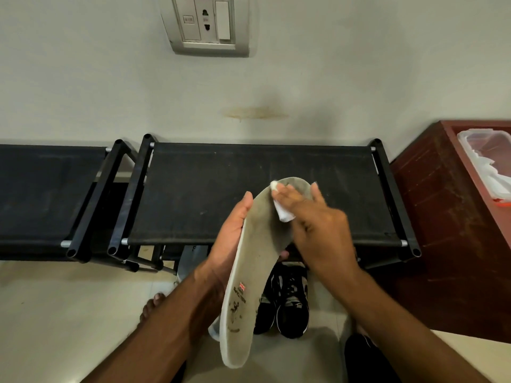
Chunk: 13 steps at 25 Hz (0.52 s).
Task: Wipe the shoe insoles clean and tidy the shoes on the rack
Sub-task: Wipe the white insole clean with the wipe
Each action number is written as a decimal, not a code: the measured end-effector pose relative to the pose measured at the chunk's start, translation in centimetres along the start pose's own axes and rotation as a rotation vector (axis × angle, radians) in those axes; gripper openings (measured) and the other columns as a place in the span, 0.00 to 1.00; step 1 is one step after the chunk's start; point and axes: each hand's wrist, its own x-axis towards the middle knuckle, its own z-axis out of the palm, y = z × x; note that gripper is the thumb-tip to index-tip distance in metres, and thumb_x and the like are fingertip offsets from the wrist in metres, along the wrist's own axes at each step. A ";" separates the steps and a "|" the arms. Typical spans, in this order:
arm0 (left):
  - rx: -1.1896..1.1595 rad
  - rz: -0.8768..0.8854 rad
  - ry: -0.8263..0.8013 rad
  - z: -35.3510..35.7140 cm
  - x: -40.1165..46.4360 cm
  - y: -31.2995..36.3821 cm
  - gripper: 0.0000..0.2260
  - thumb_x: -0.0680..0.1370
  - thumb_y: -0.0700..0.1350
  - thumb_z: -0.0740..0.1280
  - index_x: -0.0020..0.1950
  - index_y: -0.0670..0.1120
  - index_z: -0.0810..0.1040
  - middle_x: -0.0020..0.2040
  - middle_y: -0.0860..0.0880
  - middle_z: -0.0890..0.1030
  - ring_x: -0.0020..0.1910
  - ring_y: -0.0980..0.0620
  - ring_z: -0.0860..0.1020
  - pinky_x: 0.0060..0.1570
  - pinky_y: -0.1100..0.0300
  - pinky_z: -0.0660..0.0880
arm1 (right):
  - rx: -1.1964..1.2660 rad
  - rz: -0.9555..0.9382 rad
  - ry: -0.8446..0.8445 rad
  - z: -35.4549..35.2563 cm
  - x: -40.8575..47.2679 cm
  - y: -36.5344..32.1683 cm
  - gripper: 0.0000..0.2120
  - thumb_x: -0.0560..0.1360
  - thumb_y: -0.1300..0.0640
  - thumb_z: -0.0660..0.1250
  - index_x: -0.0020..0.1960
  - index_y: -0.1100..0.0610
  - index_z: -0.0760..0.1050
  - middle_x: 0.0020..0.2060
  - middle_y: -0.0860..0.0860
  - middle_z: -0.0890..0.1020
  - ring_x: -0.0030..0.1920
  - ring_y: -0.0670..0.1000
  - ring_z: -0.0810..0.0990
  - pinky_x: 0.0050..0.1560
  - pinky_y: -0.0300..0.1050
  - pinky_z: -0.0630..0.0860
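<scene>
A long grey insole (249,272), stained near its heel and marked with a small flag logo, is held upright in front of me. My left hand (229,239) grips its left edge from behind. My right hand (318,225) presses a folded white wipe (282,211) against the insole's curved toe end. Below the insole a pair of black sneakers (287,302) with white laces stands on the floor. The black fabric-topped shoe rack (249,167) stands behind my hands against the wall.
A second black rack (41,189) adjoins on the left. A dark red wooden cabinet (448,217) stands at the right, with a clear plastic container (489,156) on it. A light shoe (188,261) shows under the rack. My bare foot (152,305) rests on the tiled floor.
</scene>
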 end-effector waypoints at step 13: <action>-0.059 0.013 -0.003 0.0 -0.4 0.9 0.29 0.80 0.62 0.54 0.64 0.41 0.78 0.52 0.41 0.84 0.47 0.46 0.84 0.49 0.53 0.81 | 0.039 -0.101 -0.055 0.8 -2.0 -1.9 0.18 0.76 0.67 0.64 0.65 0.58 0.78 0.65 0.52 0.77 0.70 0.47 0.70 0.69 0.50 0.70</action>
